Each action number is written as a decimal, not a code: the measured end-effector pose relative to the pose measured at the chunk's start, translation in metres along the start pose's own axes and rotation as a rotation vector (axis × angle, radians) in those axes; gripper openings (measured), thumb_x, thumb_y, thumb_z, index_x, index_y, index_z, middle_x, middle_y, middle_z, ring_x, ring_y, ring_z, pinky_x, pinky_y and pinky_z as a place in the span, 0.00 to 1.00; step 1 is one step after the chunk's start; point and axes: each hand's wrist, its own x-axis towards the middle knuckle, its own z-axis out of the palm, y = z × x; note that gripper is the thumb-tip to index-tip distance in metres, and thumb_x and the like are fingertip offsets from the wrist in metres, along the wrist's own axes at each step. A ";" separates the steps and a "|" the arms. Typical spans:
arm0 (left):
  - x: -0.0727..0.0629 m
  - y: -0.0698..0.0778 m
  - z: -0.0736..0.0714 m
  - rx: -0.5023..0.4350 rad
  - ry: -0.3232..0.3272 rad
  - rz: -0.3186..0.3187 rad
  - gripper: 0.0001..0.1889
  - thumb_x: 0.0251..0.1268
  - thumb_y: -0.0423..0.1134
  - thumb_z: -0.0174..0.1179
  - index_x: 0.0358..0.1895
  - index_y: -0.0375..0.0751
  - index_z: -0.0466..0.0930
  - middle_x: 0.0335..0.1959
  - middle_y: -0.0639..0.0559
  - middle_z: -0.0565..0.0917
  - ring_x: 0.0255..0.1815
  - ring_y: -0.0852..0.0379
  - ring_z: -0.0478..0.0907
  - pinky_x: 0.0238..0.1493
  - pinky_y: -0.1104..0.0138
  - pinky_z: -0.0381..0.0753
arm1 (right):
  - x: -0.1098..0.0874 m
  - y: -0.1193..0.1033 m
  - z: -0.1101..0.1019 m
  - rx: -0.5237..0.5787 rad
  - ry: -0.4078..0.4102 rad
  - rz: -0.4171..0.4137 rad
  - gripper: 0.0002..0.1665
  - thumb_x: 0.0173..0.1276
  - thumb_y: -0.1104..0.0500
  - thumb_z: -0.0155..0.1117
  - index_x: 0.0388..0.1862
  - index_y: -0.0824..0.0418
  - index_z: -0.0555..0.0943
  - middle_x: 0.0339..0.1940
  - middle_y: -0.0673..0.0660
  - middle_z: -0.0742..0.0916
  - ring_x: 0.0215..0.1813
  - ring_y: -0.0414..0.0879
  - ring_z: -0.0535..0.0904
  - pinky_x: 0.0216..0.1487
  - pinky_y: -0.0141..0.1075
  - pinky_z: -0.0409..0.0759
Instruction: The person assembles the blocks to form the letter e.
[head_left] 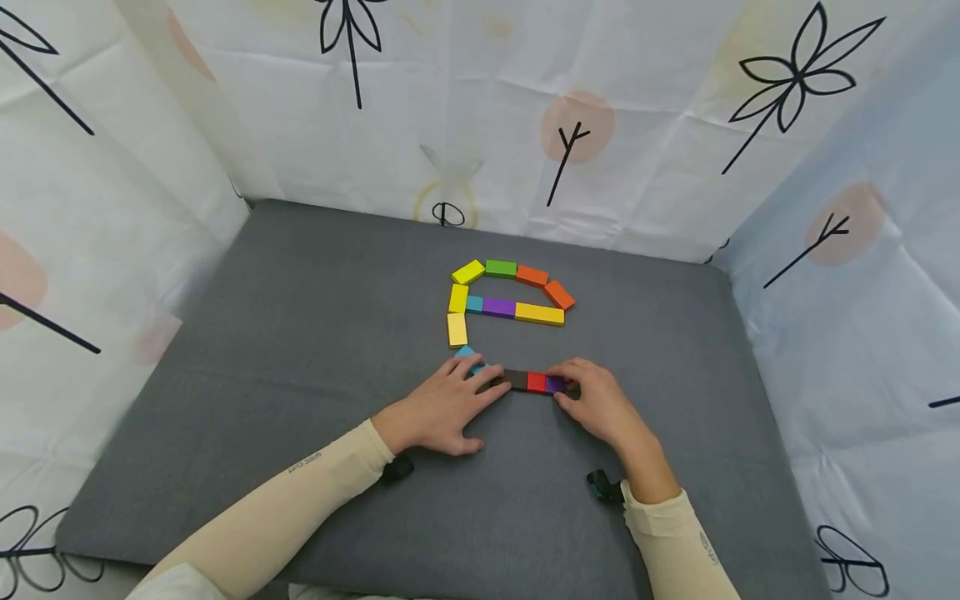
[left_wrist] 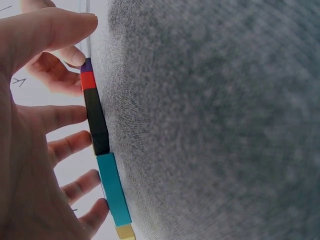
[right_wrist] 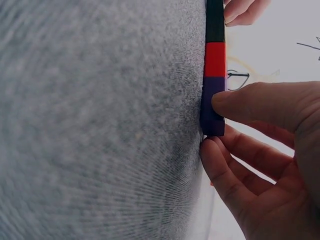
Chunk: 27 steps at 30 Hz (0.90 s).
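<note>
Several coloured wooden blocks form a curved outline with a bar across it. My right hand [head_left: 600,402] pinches a purple block [right_wrist: 212,107] at the right end of the bottom row, thumb on its near face and a fingertip at its end. A red block [right_wrist: 215,60] stands directly against the purple one, followed by a dark block [left_wrist: 96,117]. My left hand [head_left: 444,408] lies over the row's left part, fingers spread and fairly straight. Its fingertips touch the far side of the dark block and the blue block [left_wrist: 114,189]. In the head view it partly hides the blue block.
Up the left side run a pale yellow block [head_left: 457,330] and a yellow block [head_left: 459,298]. A green block [head_left: 501,268] and orange blocks [head_left: 532,276] make the top. A purple block [head_left: 498,307] lies in the crossbar. Patterned cloth [head_left: 480,108] stands around the grey table [head_left: 337,275].
</note>
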 end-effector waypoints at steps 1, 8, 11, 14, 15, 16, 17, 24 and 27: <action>0.000 0.000 0.001 0.001 -0.002 -0.001 0.48 0.67 0.67 0.68 0.86 0.51 0.65 0.85 0.47 0.62 0.83 0.39 0.55 0.81 0.42 0.57 | 0.000 0.000 0.000 -0.002 -0.002 0.000 0.21 0.70 0.65 0.78 0.62 0.58 0.89 0.57 0.56 0.88 0.52 0.52 0.84 0.56 0.53 0.84; 0.003 -0.001 0.002 0.027 -0.002 -0.014 0.48 0.66 0.68 0.68 0.86 0.52 0.66 0.85 0.47 0.62 0.83 0.39 0.56 0.81 0.43 0.57 | 0.004 0.002 0.002 -0.001 0.005 0.000 0.21 0.70 0.67 0.77 0.62 0.59 0.89 0.58 0.57 0.88 0.53 0.53 0.84 0.56 0.54 0.84; 0.005 -0.001 0.002 0.019 -0.016 -0.014 0.48 0.67 0.69 0.68 0.86 0.52 0.65 0.85 0.47 0.61 0.83 0.39 0.55 0.81 0.43 0.56 | 0.003 0.002 0.002 0.000 0.003 0.005 0.21 0.70 0.67 0.77 0.62 0.59 0.89 0.57 0.58 0.88 0.52 0.53 0.84 0.56 0.54 0.84; 0.006 -0.002 0.001 0.009 -0.017 -0.014 0.48 0.68 0.70 0.67 0.85 0.52 0.66 0.85 0.47 0.63 0.83 0.38 0.56 0.80 0.42 0.57 | 0.003 0.003 0.002 -0.003 -0.006 0.014 0.22 0.70 0.66 0.77 0.62 0.59 0.89 0.57 0.58 0.88 0.52 0.53 0.84 0.57 0.54 0.84; 0.007 -0.002 0.001 0.010 -0.014 -0.015 0.48 0.68 0.71 0.67 0.85 0.52 0.67 0.84 0.47 0.63 0.83 0.38 0.57 0.80 0.42 0.58 | 0.004 0.003 0.003 -0.003 -0.007 0.016 0.22 0.70 0.66 0.77 0.62 0.59 0.89 0.57 0.57 0.88 0.53 0.53 0.84 0.57 0.53 0.84; 0.008 -0.003 0.000 0.011 -0.008 -0.016 0.47 0.68 0.72 0.66 0.84 0.52 0.68 0.84 0.47 0.64 0.83 0.38 0.57 0.80 0.42 0.58 | 0.004 0.003 0.003 -0.004 -0.004 0.015 0.22 0.70 0.66 0.77 0.62 0.59 0.89 0.57 0.57 0.88 0.53 0.52 0.84 0.57 0.54 0.84; 0.009 -0.003 -0.001 0.011 0.000 -0.017 0.47 0.68 0.72 0.66 0.84 0.52 0.69 0.84 0.47 0.65 0.82 0.38 0.58 0.79 0.41 0.59 | 0.005 0.003 0.003 -0.004 -0.002 0.018 0.22 0.70 0.66 0.77 0.62 0.59 0.89 0.56 0.57 0.88 0.53 0.52 0.84 0.57 0.53 0.84; 0.013 -0.006 -0.004 -0.047 0.024 -0.014 0.46 0.68 0.77 0.62 0.81 0.53 0.73 0.80 0.48 0.70 0.78 0.38 0.62 0.75 0.39 0.64 | 0.006 0.002 0.006 0.005 -0.004 -0.005 0.23 0.70 0.64 0.79 0.63 0.59 0.89 0.55 0.56 0.87 0.52 0.52 0.84 0.57 0.53 0.84; 0.017 -0.008 -0.004 -0.098 0.024 -0.021 0.46 0.68 0.78 0.60 0.82 0.57 0.72 0.78 0.50 0.72 0.77 0.40 0.63 0.74 0.40 0.64 | 0.005 0.004 0.006 0.015 -0.008 -0.010 0.24 0.70 0.63 0.79 0.64 0.61 0.88 0.55 0.57 0.87 0.52 0.52 0.84 0.56 0.53 0.85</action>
